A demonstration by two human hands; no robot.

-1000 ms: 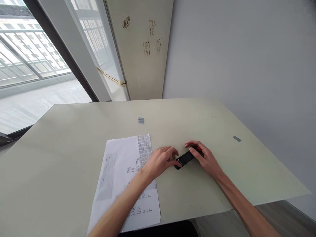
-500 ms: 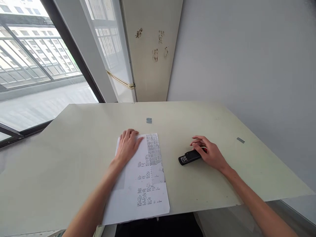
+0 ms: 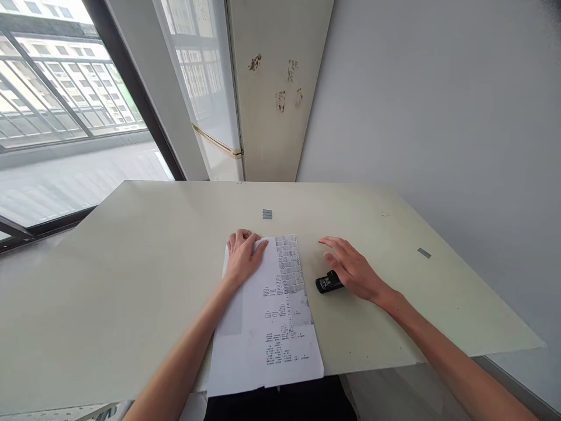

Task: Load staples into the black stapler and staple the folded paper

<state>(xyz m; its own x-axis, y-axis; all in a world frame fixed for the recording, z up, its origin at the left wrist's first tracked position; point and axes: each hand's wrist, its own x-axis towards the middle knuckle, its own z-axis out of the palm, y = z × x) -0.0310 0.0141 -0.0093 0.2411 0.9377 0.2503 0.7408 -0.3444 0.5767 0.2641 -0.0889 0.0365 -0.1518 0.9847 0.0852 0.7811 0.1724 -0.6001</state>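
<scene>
My left hand (image 3: 245,256) is at the top left of a stack of printed papers (image 3: 258,356), its fingers curled at the far edge and its thumb on the top sheet. The papers bear small print, with a denser block at the upper right, and their near end reaches past the table's front edge. Just right of them lies a black stapler (image 3: 328,283), mostly hidden beneath my right hand (image 3: 353,268). That hand is open above the stapler, fingers stretched toward the papers and thumb apart.
Short strips of staples (image 3: 267,214) lie beyond the papers on the pale table (image 3: 131,280). Another grey strip (image 3: 424,252) is near the right edge. A fridge (image 3: 272,134) stands behind the table, with a wall (image 3: 421,105) on the right and a window on the left.
The papers have slid right with my left hand, closer to the stapler. My right hand has let go of the stapler and moved left over it, its fingers straightening.
</scene>
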